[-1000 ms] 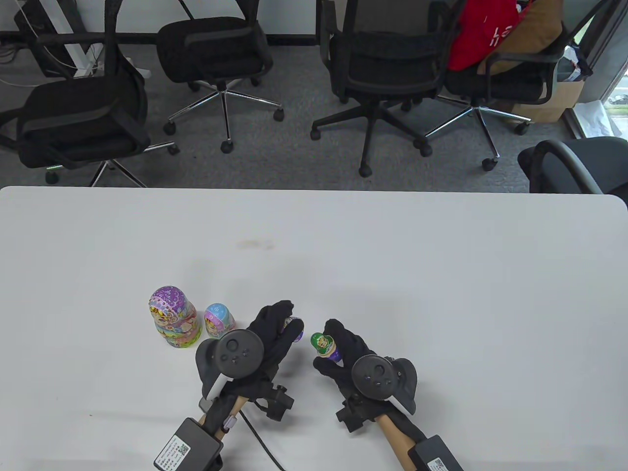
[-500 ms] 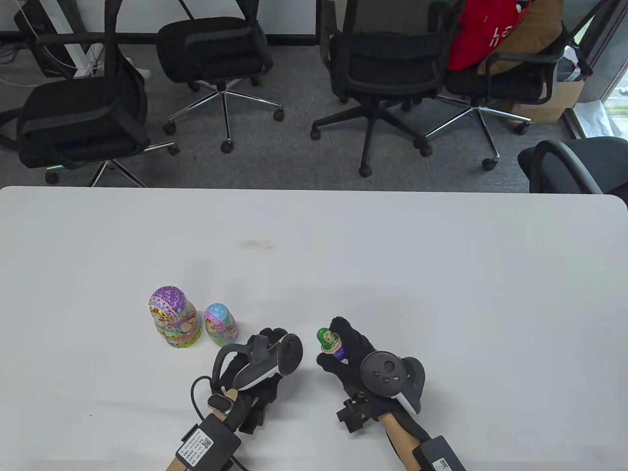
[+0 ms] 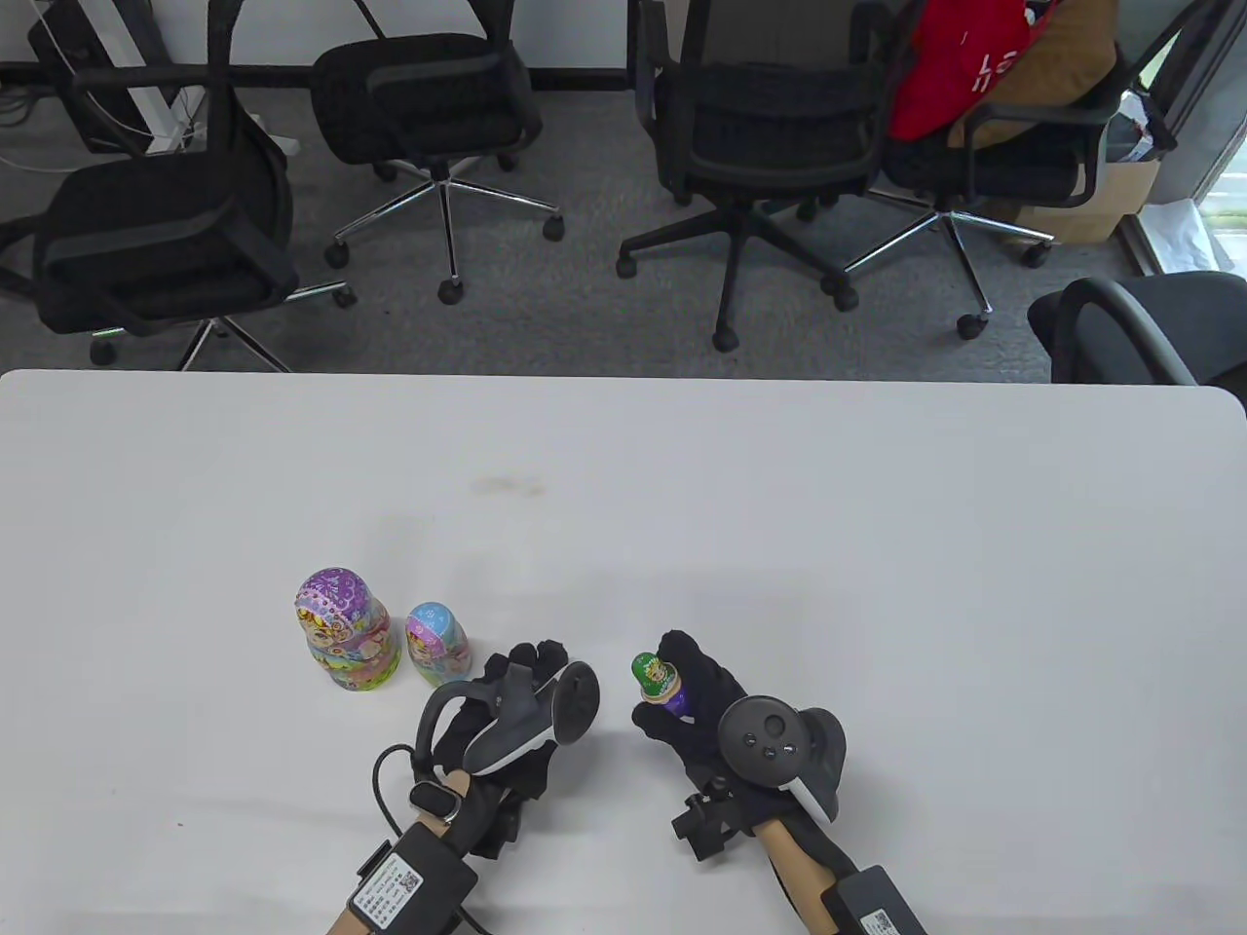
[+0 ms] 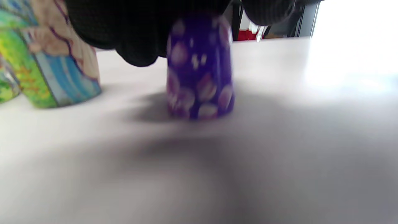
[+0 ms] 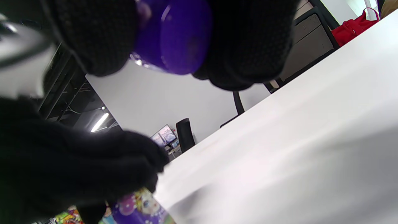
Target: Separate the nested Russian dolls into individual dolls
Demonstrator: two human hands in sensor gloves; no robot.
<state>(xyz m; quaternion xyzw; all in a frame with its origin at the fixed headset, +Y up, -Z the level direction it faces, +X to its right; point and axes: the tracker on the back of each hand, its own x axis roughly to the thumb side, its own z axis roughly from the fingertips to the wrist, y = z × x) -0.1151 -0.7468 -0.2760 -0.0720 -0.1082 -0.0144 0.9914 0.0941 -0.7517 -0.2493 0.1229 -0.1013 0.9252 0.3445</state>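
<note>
A large purple-topped doll (image 3: 343, 633) and a smaller blue-topped doll (image 3: 436, 637) stand side by side on the white table (image 3: 779, 506). My left hand (image 3: 529, 662) is palm down just right of the blue doll. In the left wrist view its fingers (image 4: 130, 34) grip the top of a purple doll (image 4: 199, 71) that stands on the table; the table view hides this doll under the hand. My right hand (image 3: 664, 688) holds a small green-headed doll (image 3: 655, 676) with a purple base (image 5: 174, 34) above the table.
The blue doll (image 4: 53, 65) stands close left of the purple doll in the left wrist view. Office chairs (image 3: 760, 146) stand beyond the table's far edge (image 3: 623, 375). A cable (image 3: 385, 779) trails from my left wrist.
My left hand turned palm down and lowered the purple doll onto the table beside the blue doll. My right hand shifted slightly right, still holding the green-headed doll.
</note>
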